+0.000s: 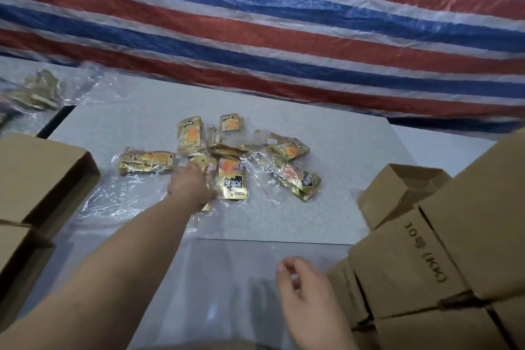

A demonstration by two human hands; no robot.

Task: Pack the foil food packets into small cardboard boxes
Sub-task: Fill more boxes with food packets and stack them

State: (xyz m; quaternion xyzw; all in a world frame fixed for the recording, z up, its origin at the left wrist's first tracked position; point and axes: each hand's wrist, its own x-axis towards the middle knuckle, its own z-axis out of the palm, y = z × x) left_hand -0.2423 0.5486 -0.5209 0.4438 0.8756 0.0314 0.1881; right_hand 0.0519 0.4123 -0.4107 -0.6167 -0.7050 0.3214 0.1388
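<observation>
In the middle of the frame the left hand (191, 185) reaches into a loose scatter of shiny gold foil food packets (231, 182), its fingers down on one at the pile's near edge, probably to draw it closer; whether they pinch it cannot be told, since the hand hides them. The packet just right of that hand lies flat, long axis running away from the viewer. At lower right the right hand (305, 290) hovers with fingers loosely curled and empty, close to the open brown cardboard boxes (403, 190) stacked there for filling.
</observation>
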